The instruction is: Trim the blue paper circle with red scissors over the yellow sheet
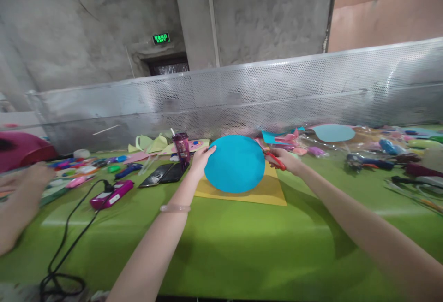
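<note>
A round sheet of blue paper (235, 164) is held up over a yellow sheet (266, 191) on the green table. My left hand (203, 156) grips the disc's left edge, thumb on the front and the other fingers mostly hidden behind it. At the right edge, my right hand (283, 160) is closed around red-handled scissors (276, 160). The scissors' blades meet the disc's rim; whether they are apart or together is too small to tell.
Left of me lie a purple power strip (111, 194) with a black cable, a phone (156, 175) and a lidded cup (182, 147). Another person's arm (20, 200) reaches in at far left. Craft pieces, a glue gun (368, 162) and a perforated metal screen (242, 94) lie beyond.
</note>
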A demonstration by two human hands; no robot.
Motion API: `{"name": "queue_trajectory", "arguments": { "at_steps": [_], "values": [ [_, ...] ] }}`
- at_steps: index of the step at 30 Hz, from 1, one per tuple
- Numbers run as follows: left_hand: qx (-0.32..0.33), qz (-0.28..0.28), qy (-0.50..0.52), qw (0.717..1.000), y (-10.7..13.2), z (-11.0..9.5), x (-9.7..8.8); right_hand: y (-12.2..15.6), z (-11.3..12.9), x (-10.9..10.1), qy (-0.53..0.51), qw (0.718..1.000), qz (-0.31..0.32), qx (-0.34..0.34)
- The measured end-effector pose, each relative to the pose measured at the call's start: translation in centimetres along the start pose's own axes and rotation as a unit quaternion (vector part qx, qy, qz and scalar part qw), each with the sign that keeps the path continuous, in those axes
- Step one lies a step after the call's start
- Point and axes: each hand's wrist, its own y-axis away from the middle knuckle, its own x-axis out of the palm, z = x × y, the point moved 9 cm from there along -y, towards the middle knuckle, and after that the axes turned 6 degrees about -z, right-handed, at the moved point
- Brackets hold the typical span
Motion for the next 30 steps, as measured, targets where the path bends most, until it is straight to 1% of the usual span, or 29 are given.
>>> {"name": "queue_trajectory", "arguments": {
  "at_steps": [4, 9, 13, 17, 23, 30],
  "values": [
    [0.001, -0.003, 0.001, 1.000, -0.24, 0.20, -0.12, -0.13, -0.29, -0.11, 0.005, 1.000, -0.003, -0.001],
    [-0.002, 0.019, 0.017, 1.000, -0.43, 0.48, 0.26, -0.19, -0.53, -0.21, 0.008, 1.000, -0.004, 0.010],
    [-0.008, 0.024, 0.013, 1.000, -0.56, 0.73, 0.28, -0.21, -0.53, -0.35, 0.005, 1.000, -0.006, 0.015],
    [0.002, 0.016, -0.006, 1.000, -0.71, 0.78, 0.07, -0.26, -0.57, -0.49, 0.015, 1.000, -0.010, 0.011],
    [0.024, 0.001, -0.037, 0.999, -0.73, 0.53, -0.19, -0.25, -0.51, -0.41, -0.001, 1.000, -0.010, 0.005],
    [0.034, -0.006, -0.050, 0.998, -0.62, 0.12, -0.31, 0.19, 0.05, -0.66, 0.034, 0.999, -0.018, 0.028]
  ]
}}
